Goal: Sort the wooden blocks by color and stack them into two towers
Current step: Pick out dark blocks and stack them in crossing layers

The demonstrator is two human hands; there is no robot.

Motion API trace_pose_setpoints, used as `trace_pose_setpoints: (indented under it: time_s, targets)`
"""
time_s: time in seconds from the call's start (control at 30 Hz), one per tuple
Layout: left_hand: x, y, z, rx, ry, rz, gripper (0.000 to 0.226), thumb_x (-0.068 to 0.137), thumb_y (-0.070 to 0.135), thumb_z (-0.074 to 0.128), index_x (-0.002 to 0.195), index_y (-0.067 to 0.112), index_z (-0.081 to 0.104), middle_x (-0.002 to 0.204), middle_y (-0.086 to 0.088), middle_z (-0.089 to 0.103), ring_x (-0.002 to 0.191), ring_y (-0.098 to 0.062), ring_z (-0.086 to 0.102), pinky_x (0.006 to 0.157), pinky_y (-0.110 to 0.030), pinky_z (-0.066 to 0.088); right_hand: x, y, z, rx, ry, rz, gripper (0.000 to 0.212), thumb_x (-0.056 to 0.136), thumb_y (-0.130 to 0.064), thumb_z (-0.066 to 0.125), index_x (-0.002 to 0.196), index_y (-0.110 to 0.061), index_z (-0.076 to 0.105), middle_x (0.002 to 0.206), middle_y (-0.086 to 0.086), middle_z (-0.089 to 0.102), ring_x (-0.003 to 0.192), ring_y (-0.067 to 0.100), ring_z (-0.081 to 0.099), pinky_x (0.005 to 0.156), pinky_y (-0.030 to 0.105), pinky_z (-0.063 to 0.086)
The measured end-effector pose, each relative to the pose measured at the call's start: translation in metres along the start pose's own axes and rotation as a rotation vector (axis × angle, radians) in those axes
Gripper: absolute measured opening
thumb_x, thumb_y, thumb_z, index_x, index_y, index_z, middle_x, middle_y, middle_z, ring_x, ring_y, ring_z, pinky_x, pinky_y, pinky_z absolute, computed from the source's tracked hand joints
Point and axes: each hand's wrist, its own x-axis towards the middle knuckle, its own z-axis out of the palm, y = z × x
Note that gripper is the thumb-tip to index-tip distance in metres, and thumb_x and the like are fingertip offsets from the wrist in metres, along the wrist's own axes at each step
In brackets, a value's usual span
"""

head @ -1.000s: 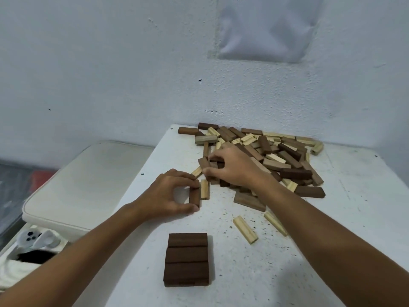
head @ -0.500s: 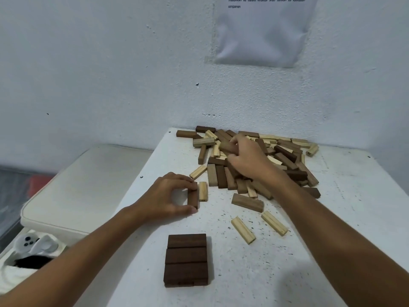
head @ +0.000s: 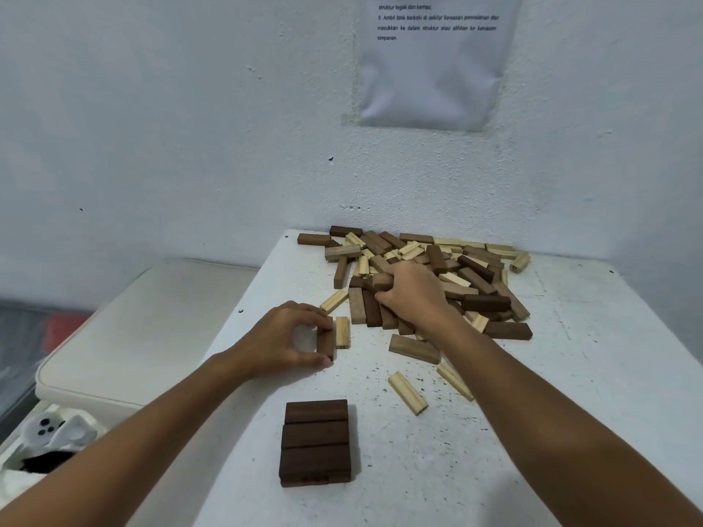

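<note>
1. Two hands work in the head view. The left hand (head: 283, 338) pinches a dark brown rectangular wooden block (head: 325, 343) lying on the white speckled table (head: 570, 374).
2. The right hand (head: 412, 294) curls round a brown block (head: 381, 281) in the mixed pile of dark and pale wooden blocks (head: 430, 275).
3. Lift each block straight up, clear of its neighbours.
4. Lay it crosswise on the three-block dark brown base layer (head: 315, 443), edges flush.

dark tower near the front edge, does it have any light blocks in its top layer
No, the dark tower shows only three dark brown blocks side by side on top.
</note>
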Motion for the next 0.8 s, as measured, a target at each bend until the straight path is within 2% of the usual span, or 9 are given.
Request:
trace_pose_setpoints:
  time_s: [0.07,0.13,0.23,0.37,0.47,0.5,0.63,0.8]
  targets:
    - [0.002,0.0,-0.001,-0.003,0.0,-0.008,0.055,0.064,0.04,0.086,0.115,0.027,0.07,0.121,0.015,0.061,0.114,-0.001,0.051,0.093,-0.013,0.039,-0.001,-0.004,-0.002,0.026,0.022,-0.011,0.022,0.078,-0.029,0.069,0.093,-0.014,0.065,0.088,0.005,0.066,0.089,0.025,0.06,0.069,0.031,0.044]
    - [0.003,0.001,-0.004,-0.026,0.013,-0.027,0.051,0.066,0.032,0.088,0.113,0.025,0.07,0.119,0.016,0.061,0.109,0.002,0.054,0.084,-0.006,0.038,-0.006,-0.007,-0.006,0.114,0.051,-0.01,0.018,0.076,-0.027,0.07,0.084,-0.012,0.062,0.082,0.005,0.065,0.083,0.024,0.06,0.066,0.031,0.044]
    - [0.003,0.009,-0.013,-0.071,0.062,-0.04,0.052,0.066,0.026,0.088,0.114,0.024,0.069,0.118,0.014,0.061,0.103,0.001,0.057,0.078,-0.016,0.044,-0.019,-0.009,-0.018,0.288,0.068,0.011,0.018,0.074,-0.024,0.072,0.077,-0.008,0.064,0.072,0.004,0.063,0.074,0.024,0.062,0.061,0.033,0.047]
    - [-0.003,0.039,-0.023,-0.089,0.082,0.015,0.055,0.066,0.022,0.089,0.117,0.017,0.069,0.122,0.007,0.061,0.102,-0.005,0.06,0.08,-0.017,0.05,-0.059,-0.013,-0.042,0.44,0.019,0.037,0.015,0.076,-0.018,0.074,0.073,-0.007,0.064,0.072,0.007,0.064,0.068,0.024,0.063,0.061,0.038,0.053]
    - [-0.013,0.072,-0.021,-0.128,0.077,0.048,0.054,0.065,0.016,0.089,0.116,0.013,0.07,0.122,0.003,0.062,0.104,-0.008,0.061,0.081,-0.02,0.053,-0.099,-0.011,-0.06,0.524,-0.019,0.076,0.013,0.077,-0.016,0.075,0.074,-0.015,0.062,0.087,0.0,0.065,0.077,0.018,0.062,0.056,0.027,0.048]
    - [-0.018,0.084,-0.017,-0.144,0.076,0.05,0.054,0.065,0.015,0.089,0.115,0.012,0.07,0.122,0.002,0.062,0.104,-0.009,0.061,0.081,-0.022,0.053,-0.113,-0.008,-0.065,0.526,-0.032,0.098,0.014,0.077,-0.018,0.075,0.074,-0.016,0.062,0.088,-0.003,0.064,0.077,0.016,0.061,0.055,0.026,0.046]
    - [-0.042,0.128,0.005,-0.159,0.036,0.045,0.052,0.064,0.013,0.089,0.113,0.012,0.07,0.116,0.002,0.064,0.105,-0.012,0.061,0.079,-0.032,0.056,-0.162,0.009,-0.074,0.416,-0.025,0.229,0.019,0.076,-0.025,0.075,0.07,-0.018,0.058,0.071,0.001,0.064,0.071,0.02,0.062,0.065,0.038,0.05]
    - [-0.079,0.161,0.045,-0.1,-0.068,0.054,0.055,0.07,0.016,0.085,0.121,0.011,0.066,0.125,-0.003,0.062,0.107,-0.009,0.058,0.081,-0.03,0.055,-0.219,0.029,-0.073,0.254,-0.156,0.354,0.025,0.077,-0.032,0.07,0.076,-0.011,0.057,0.072,0.003,0.061,0.069,0.017,0.059,0.057,0.031,0.042]
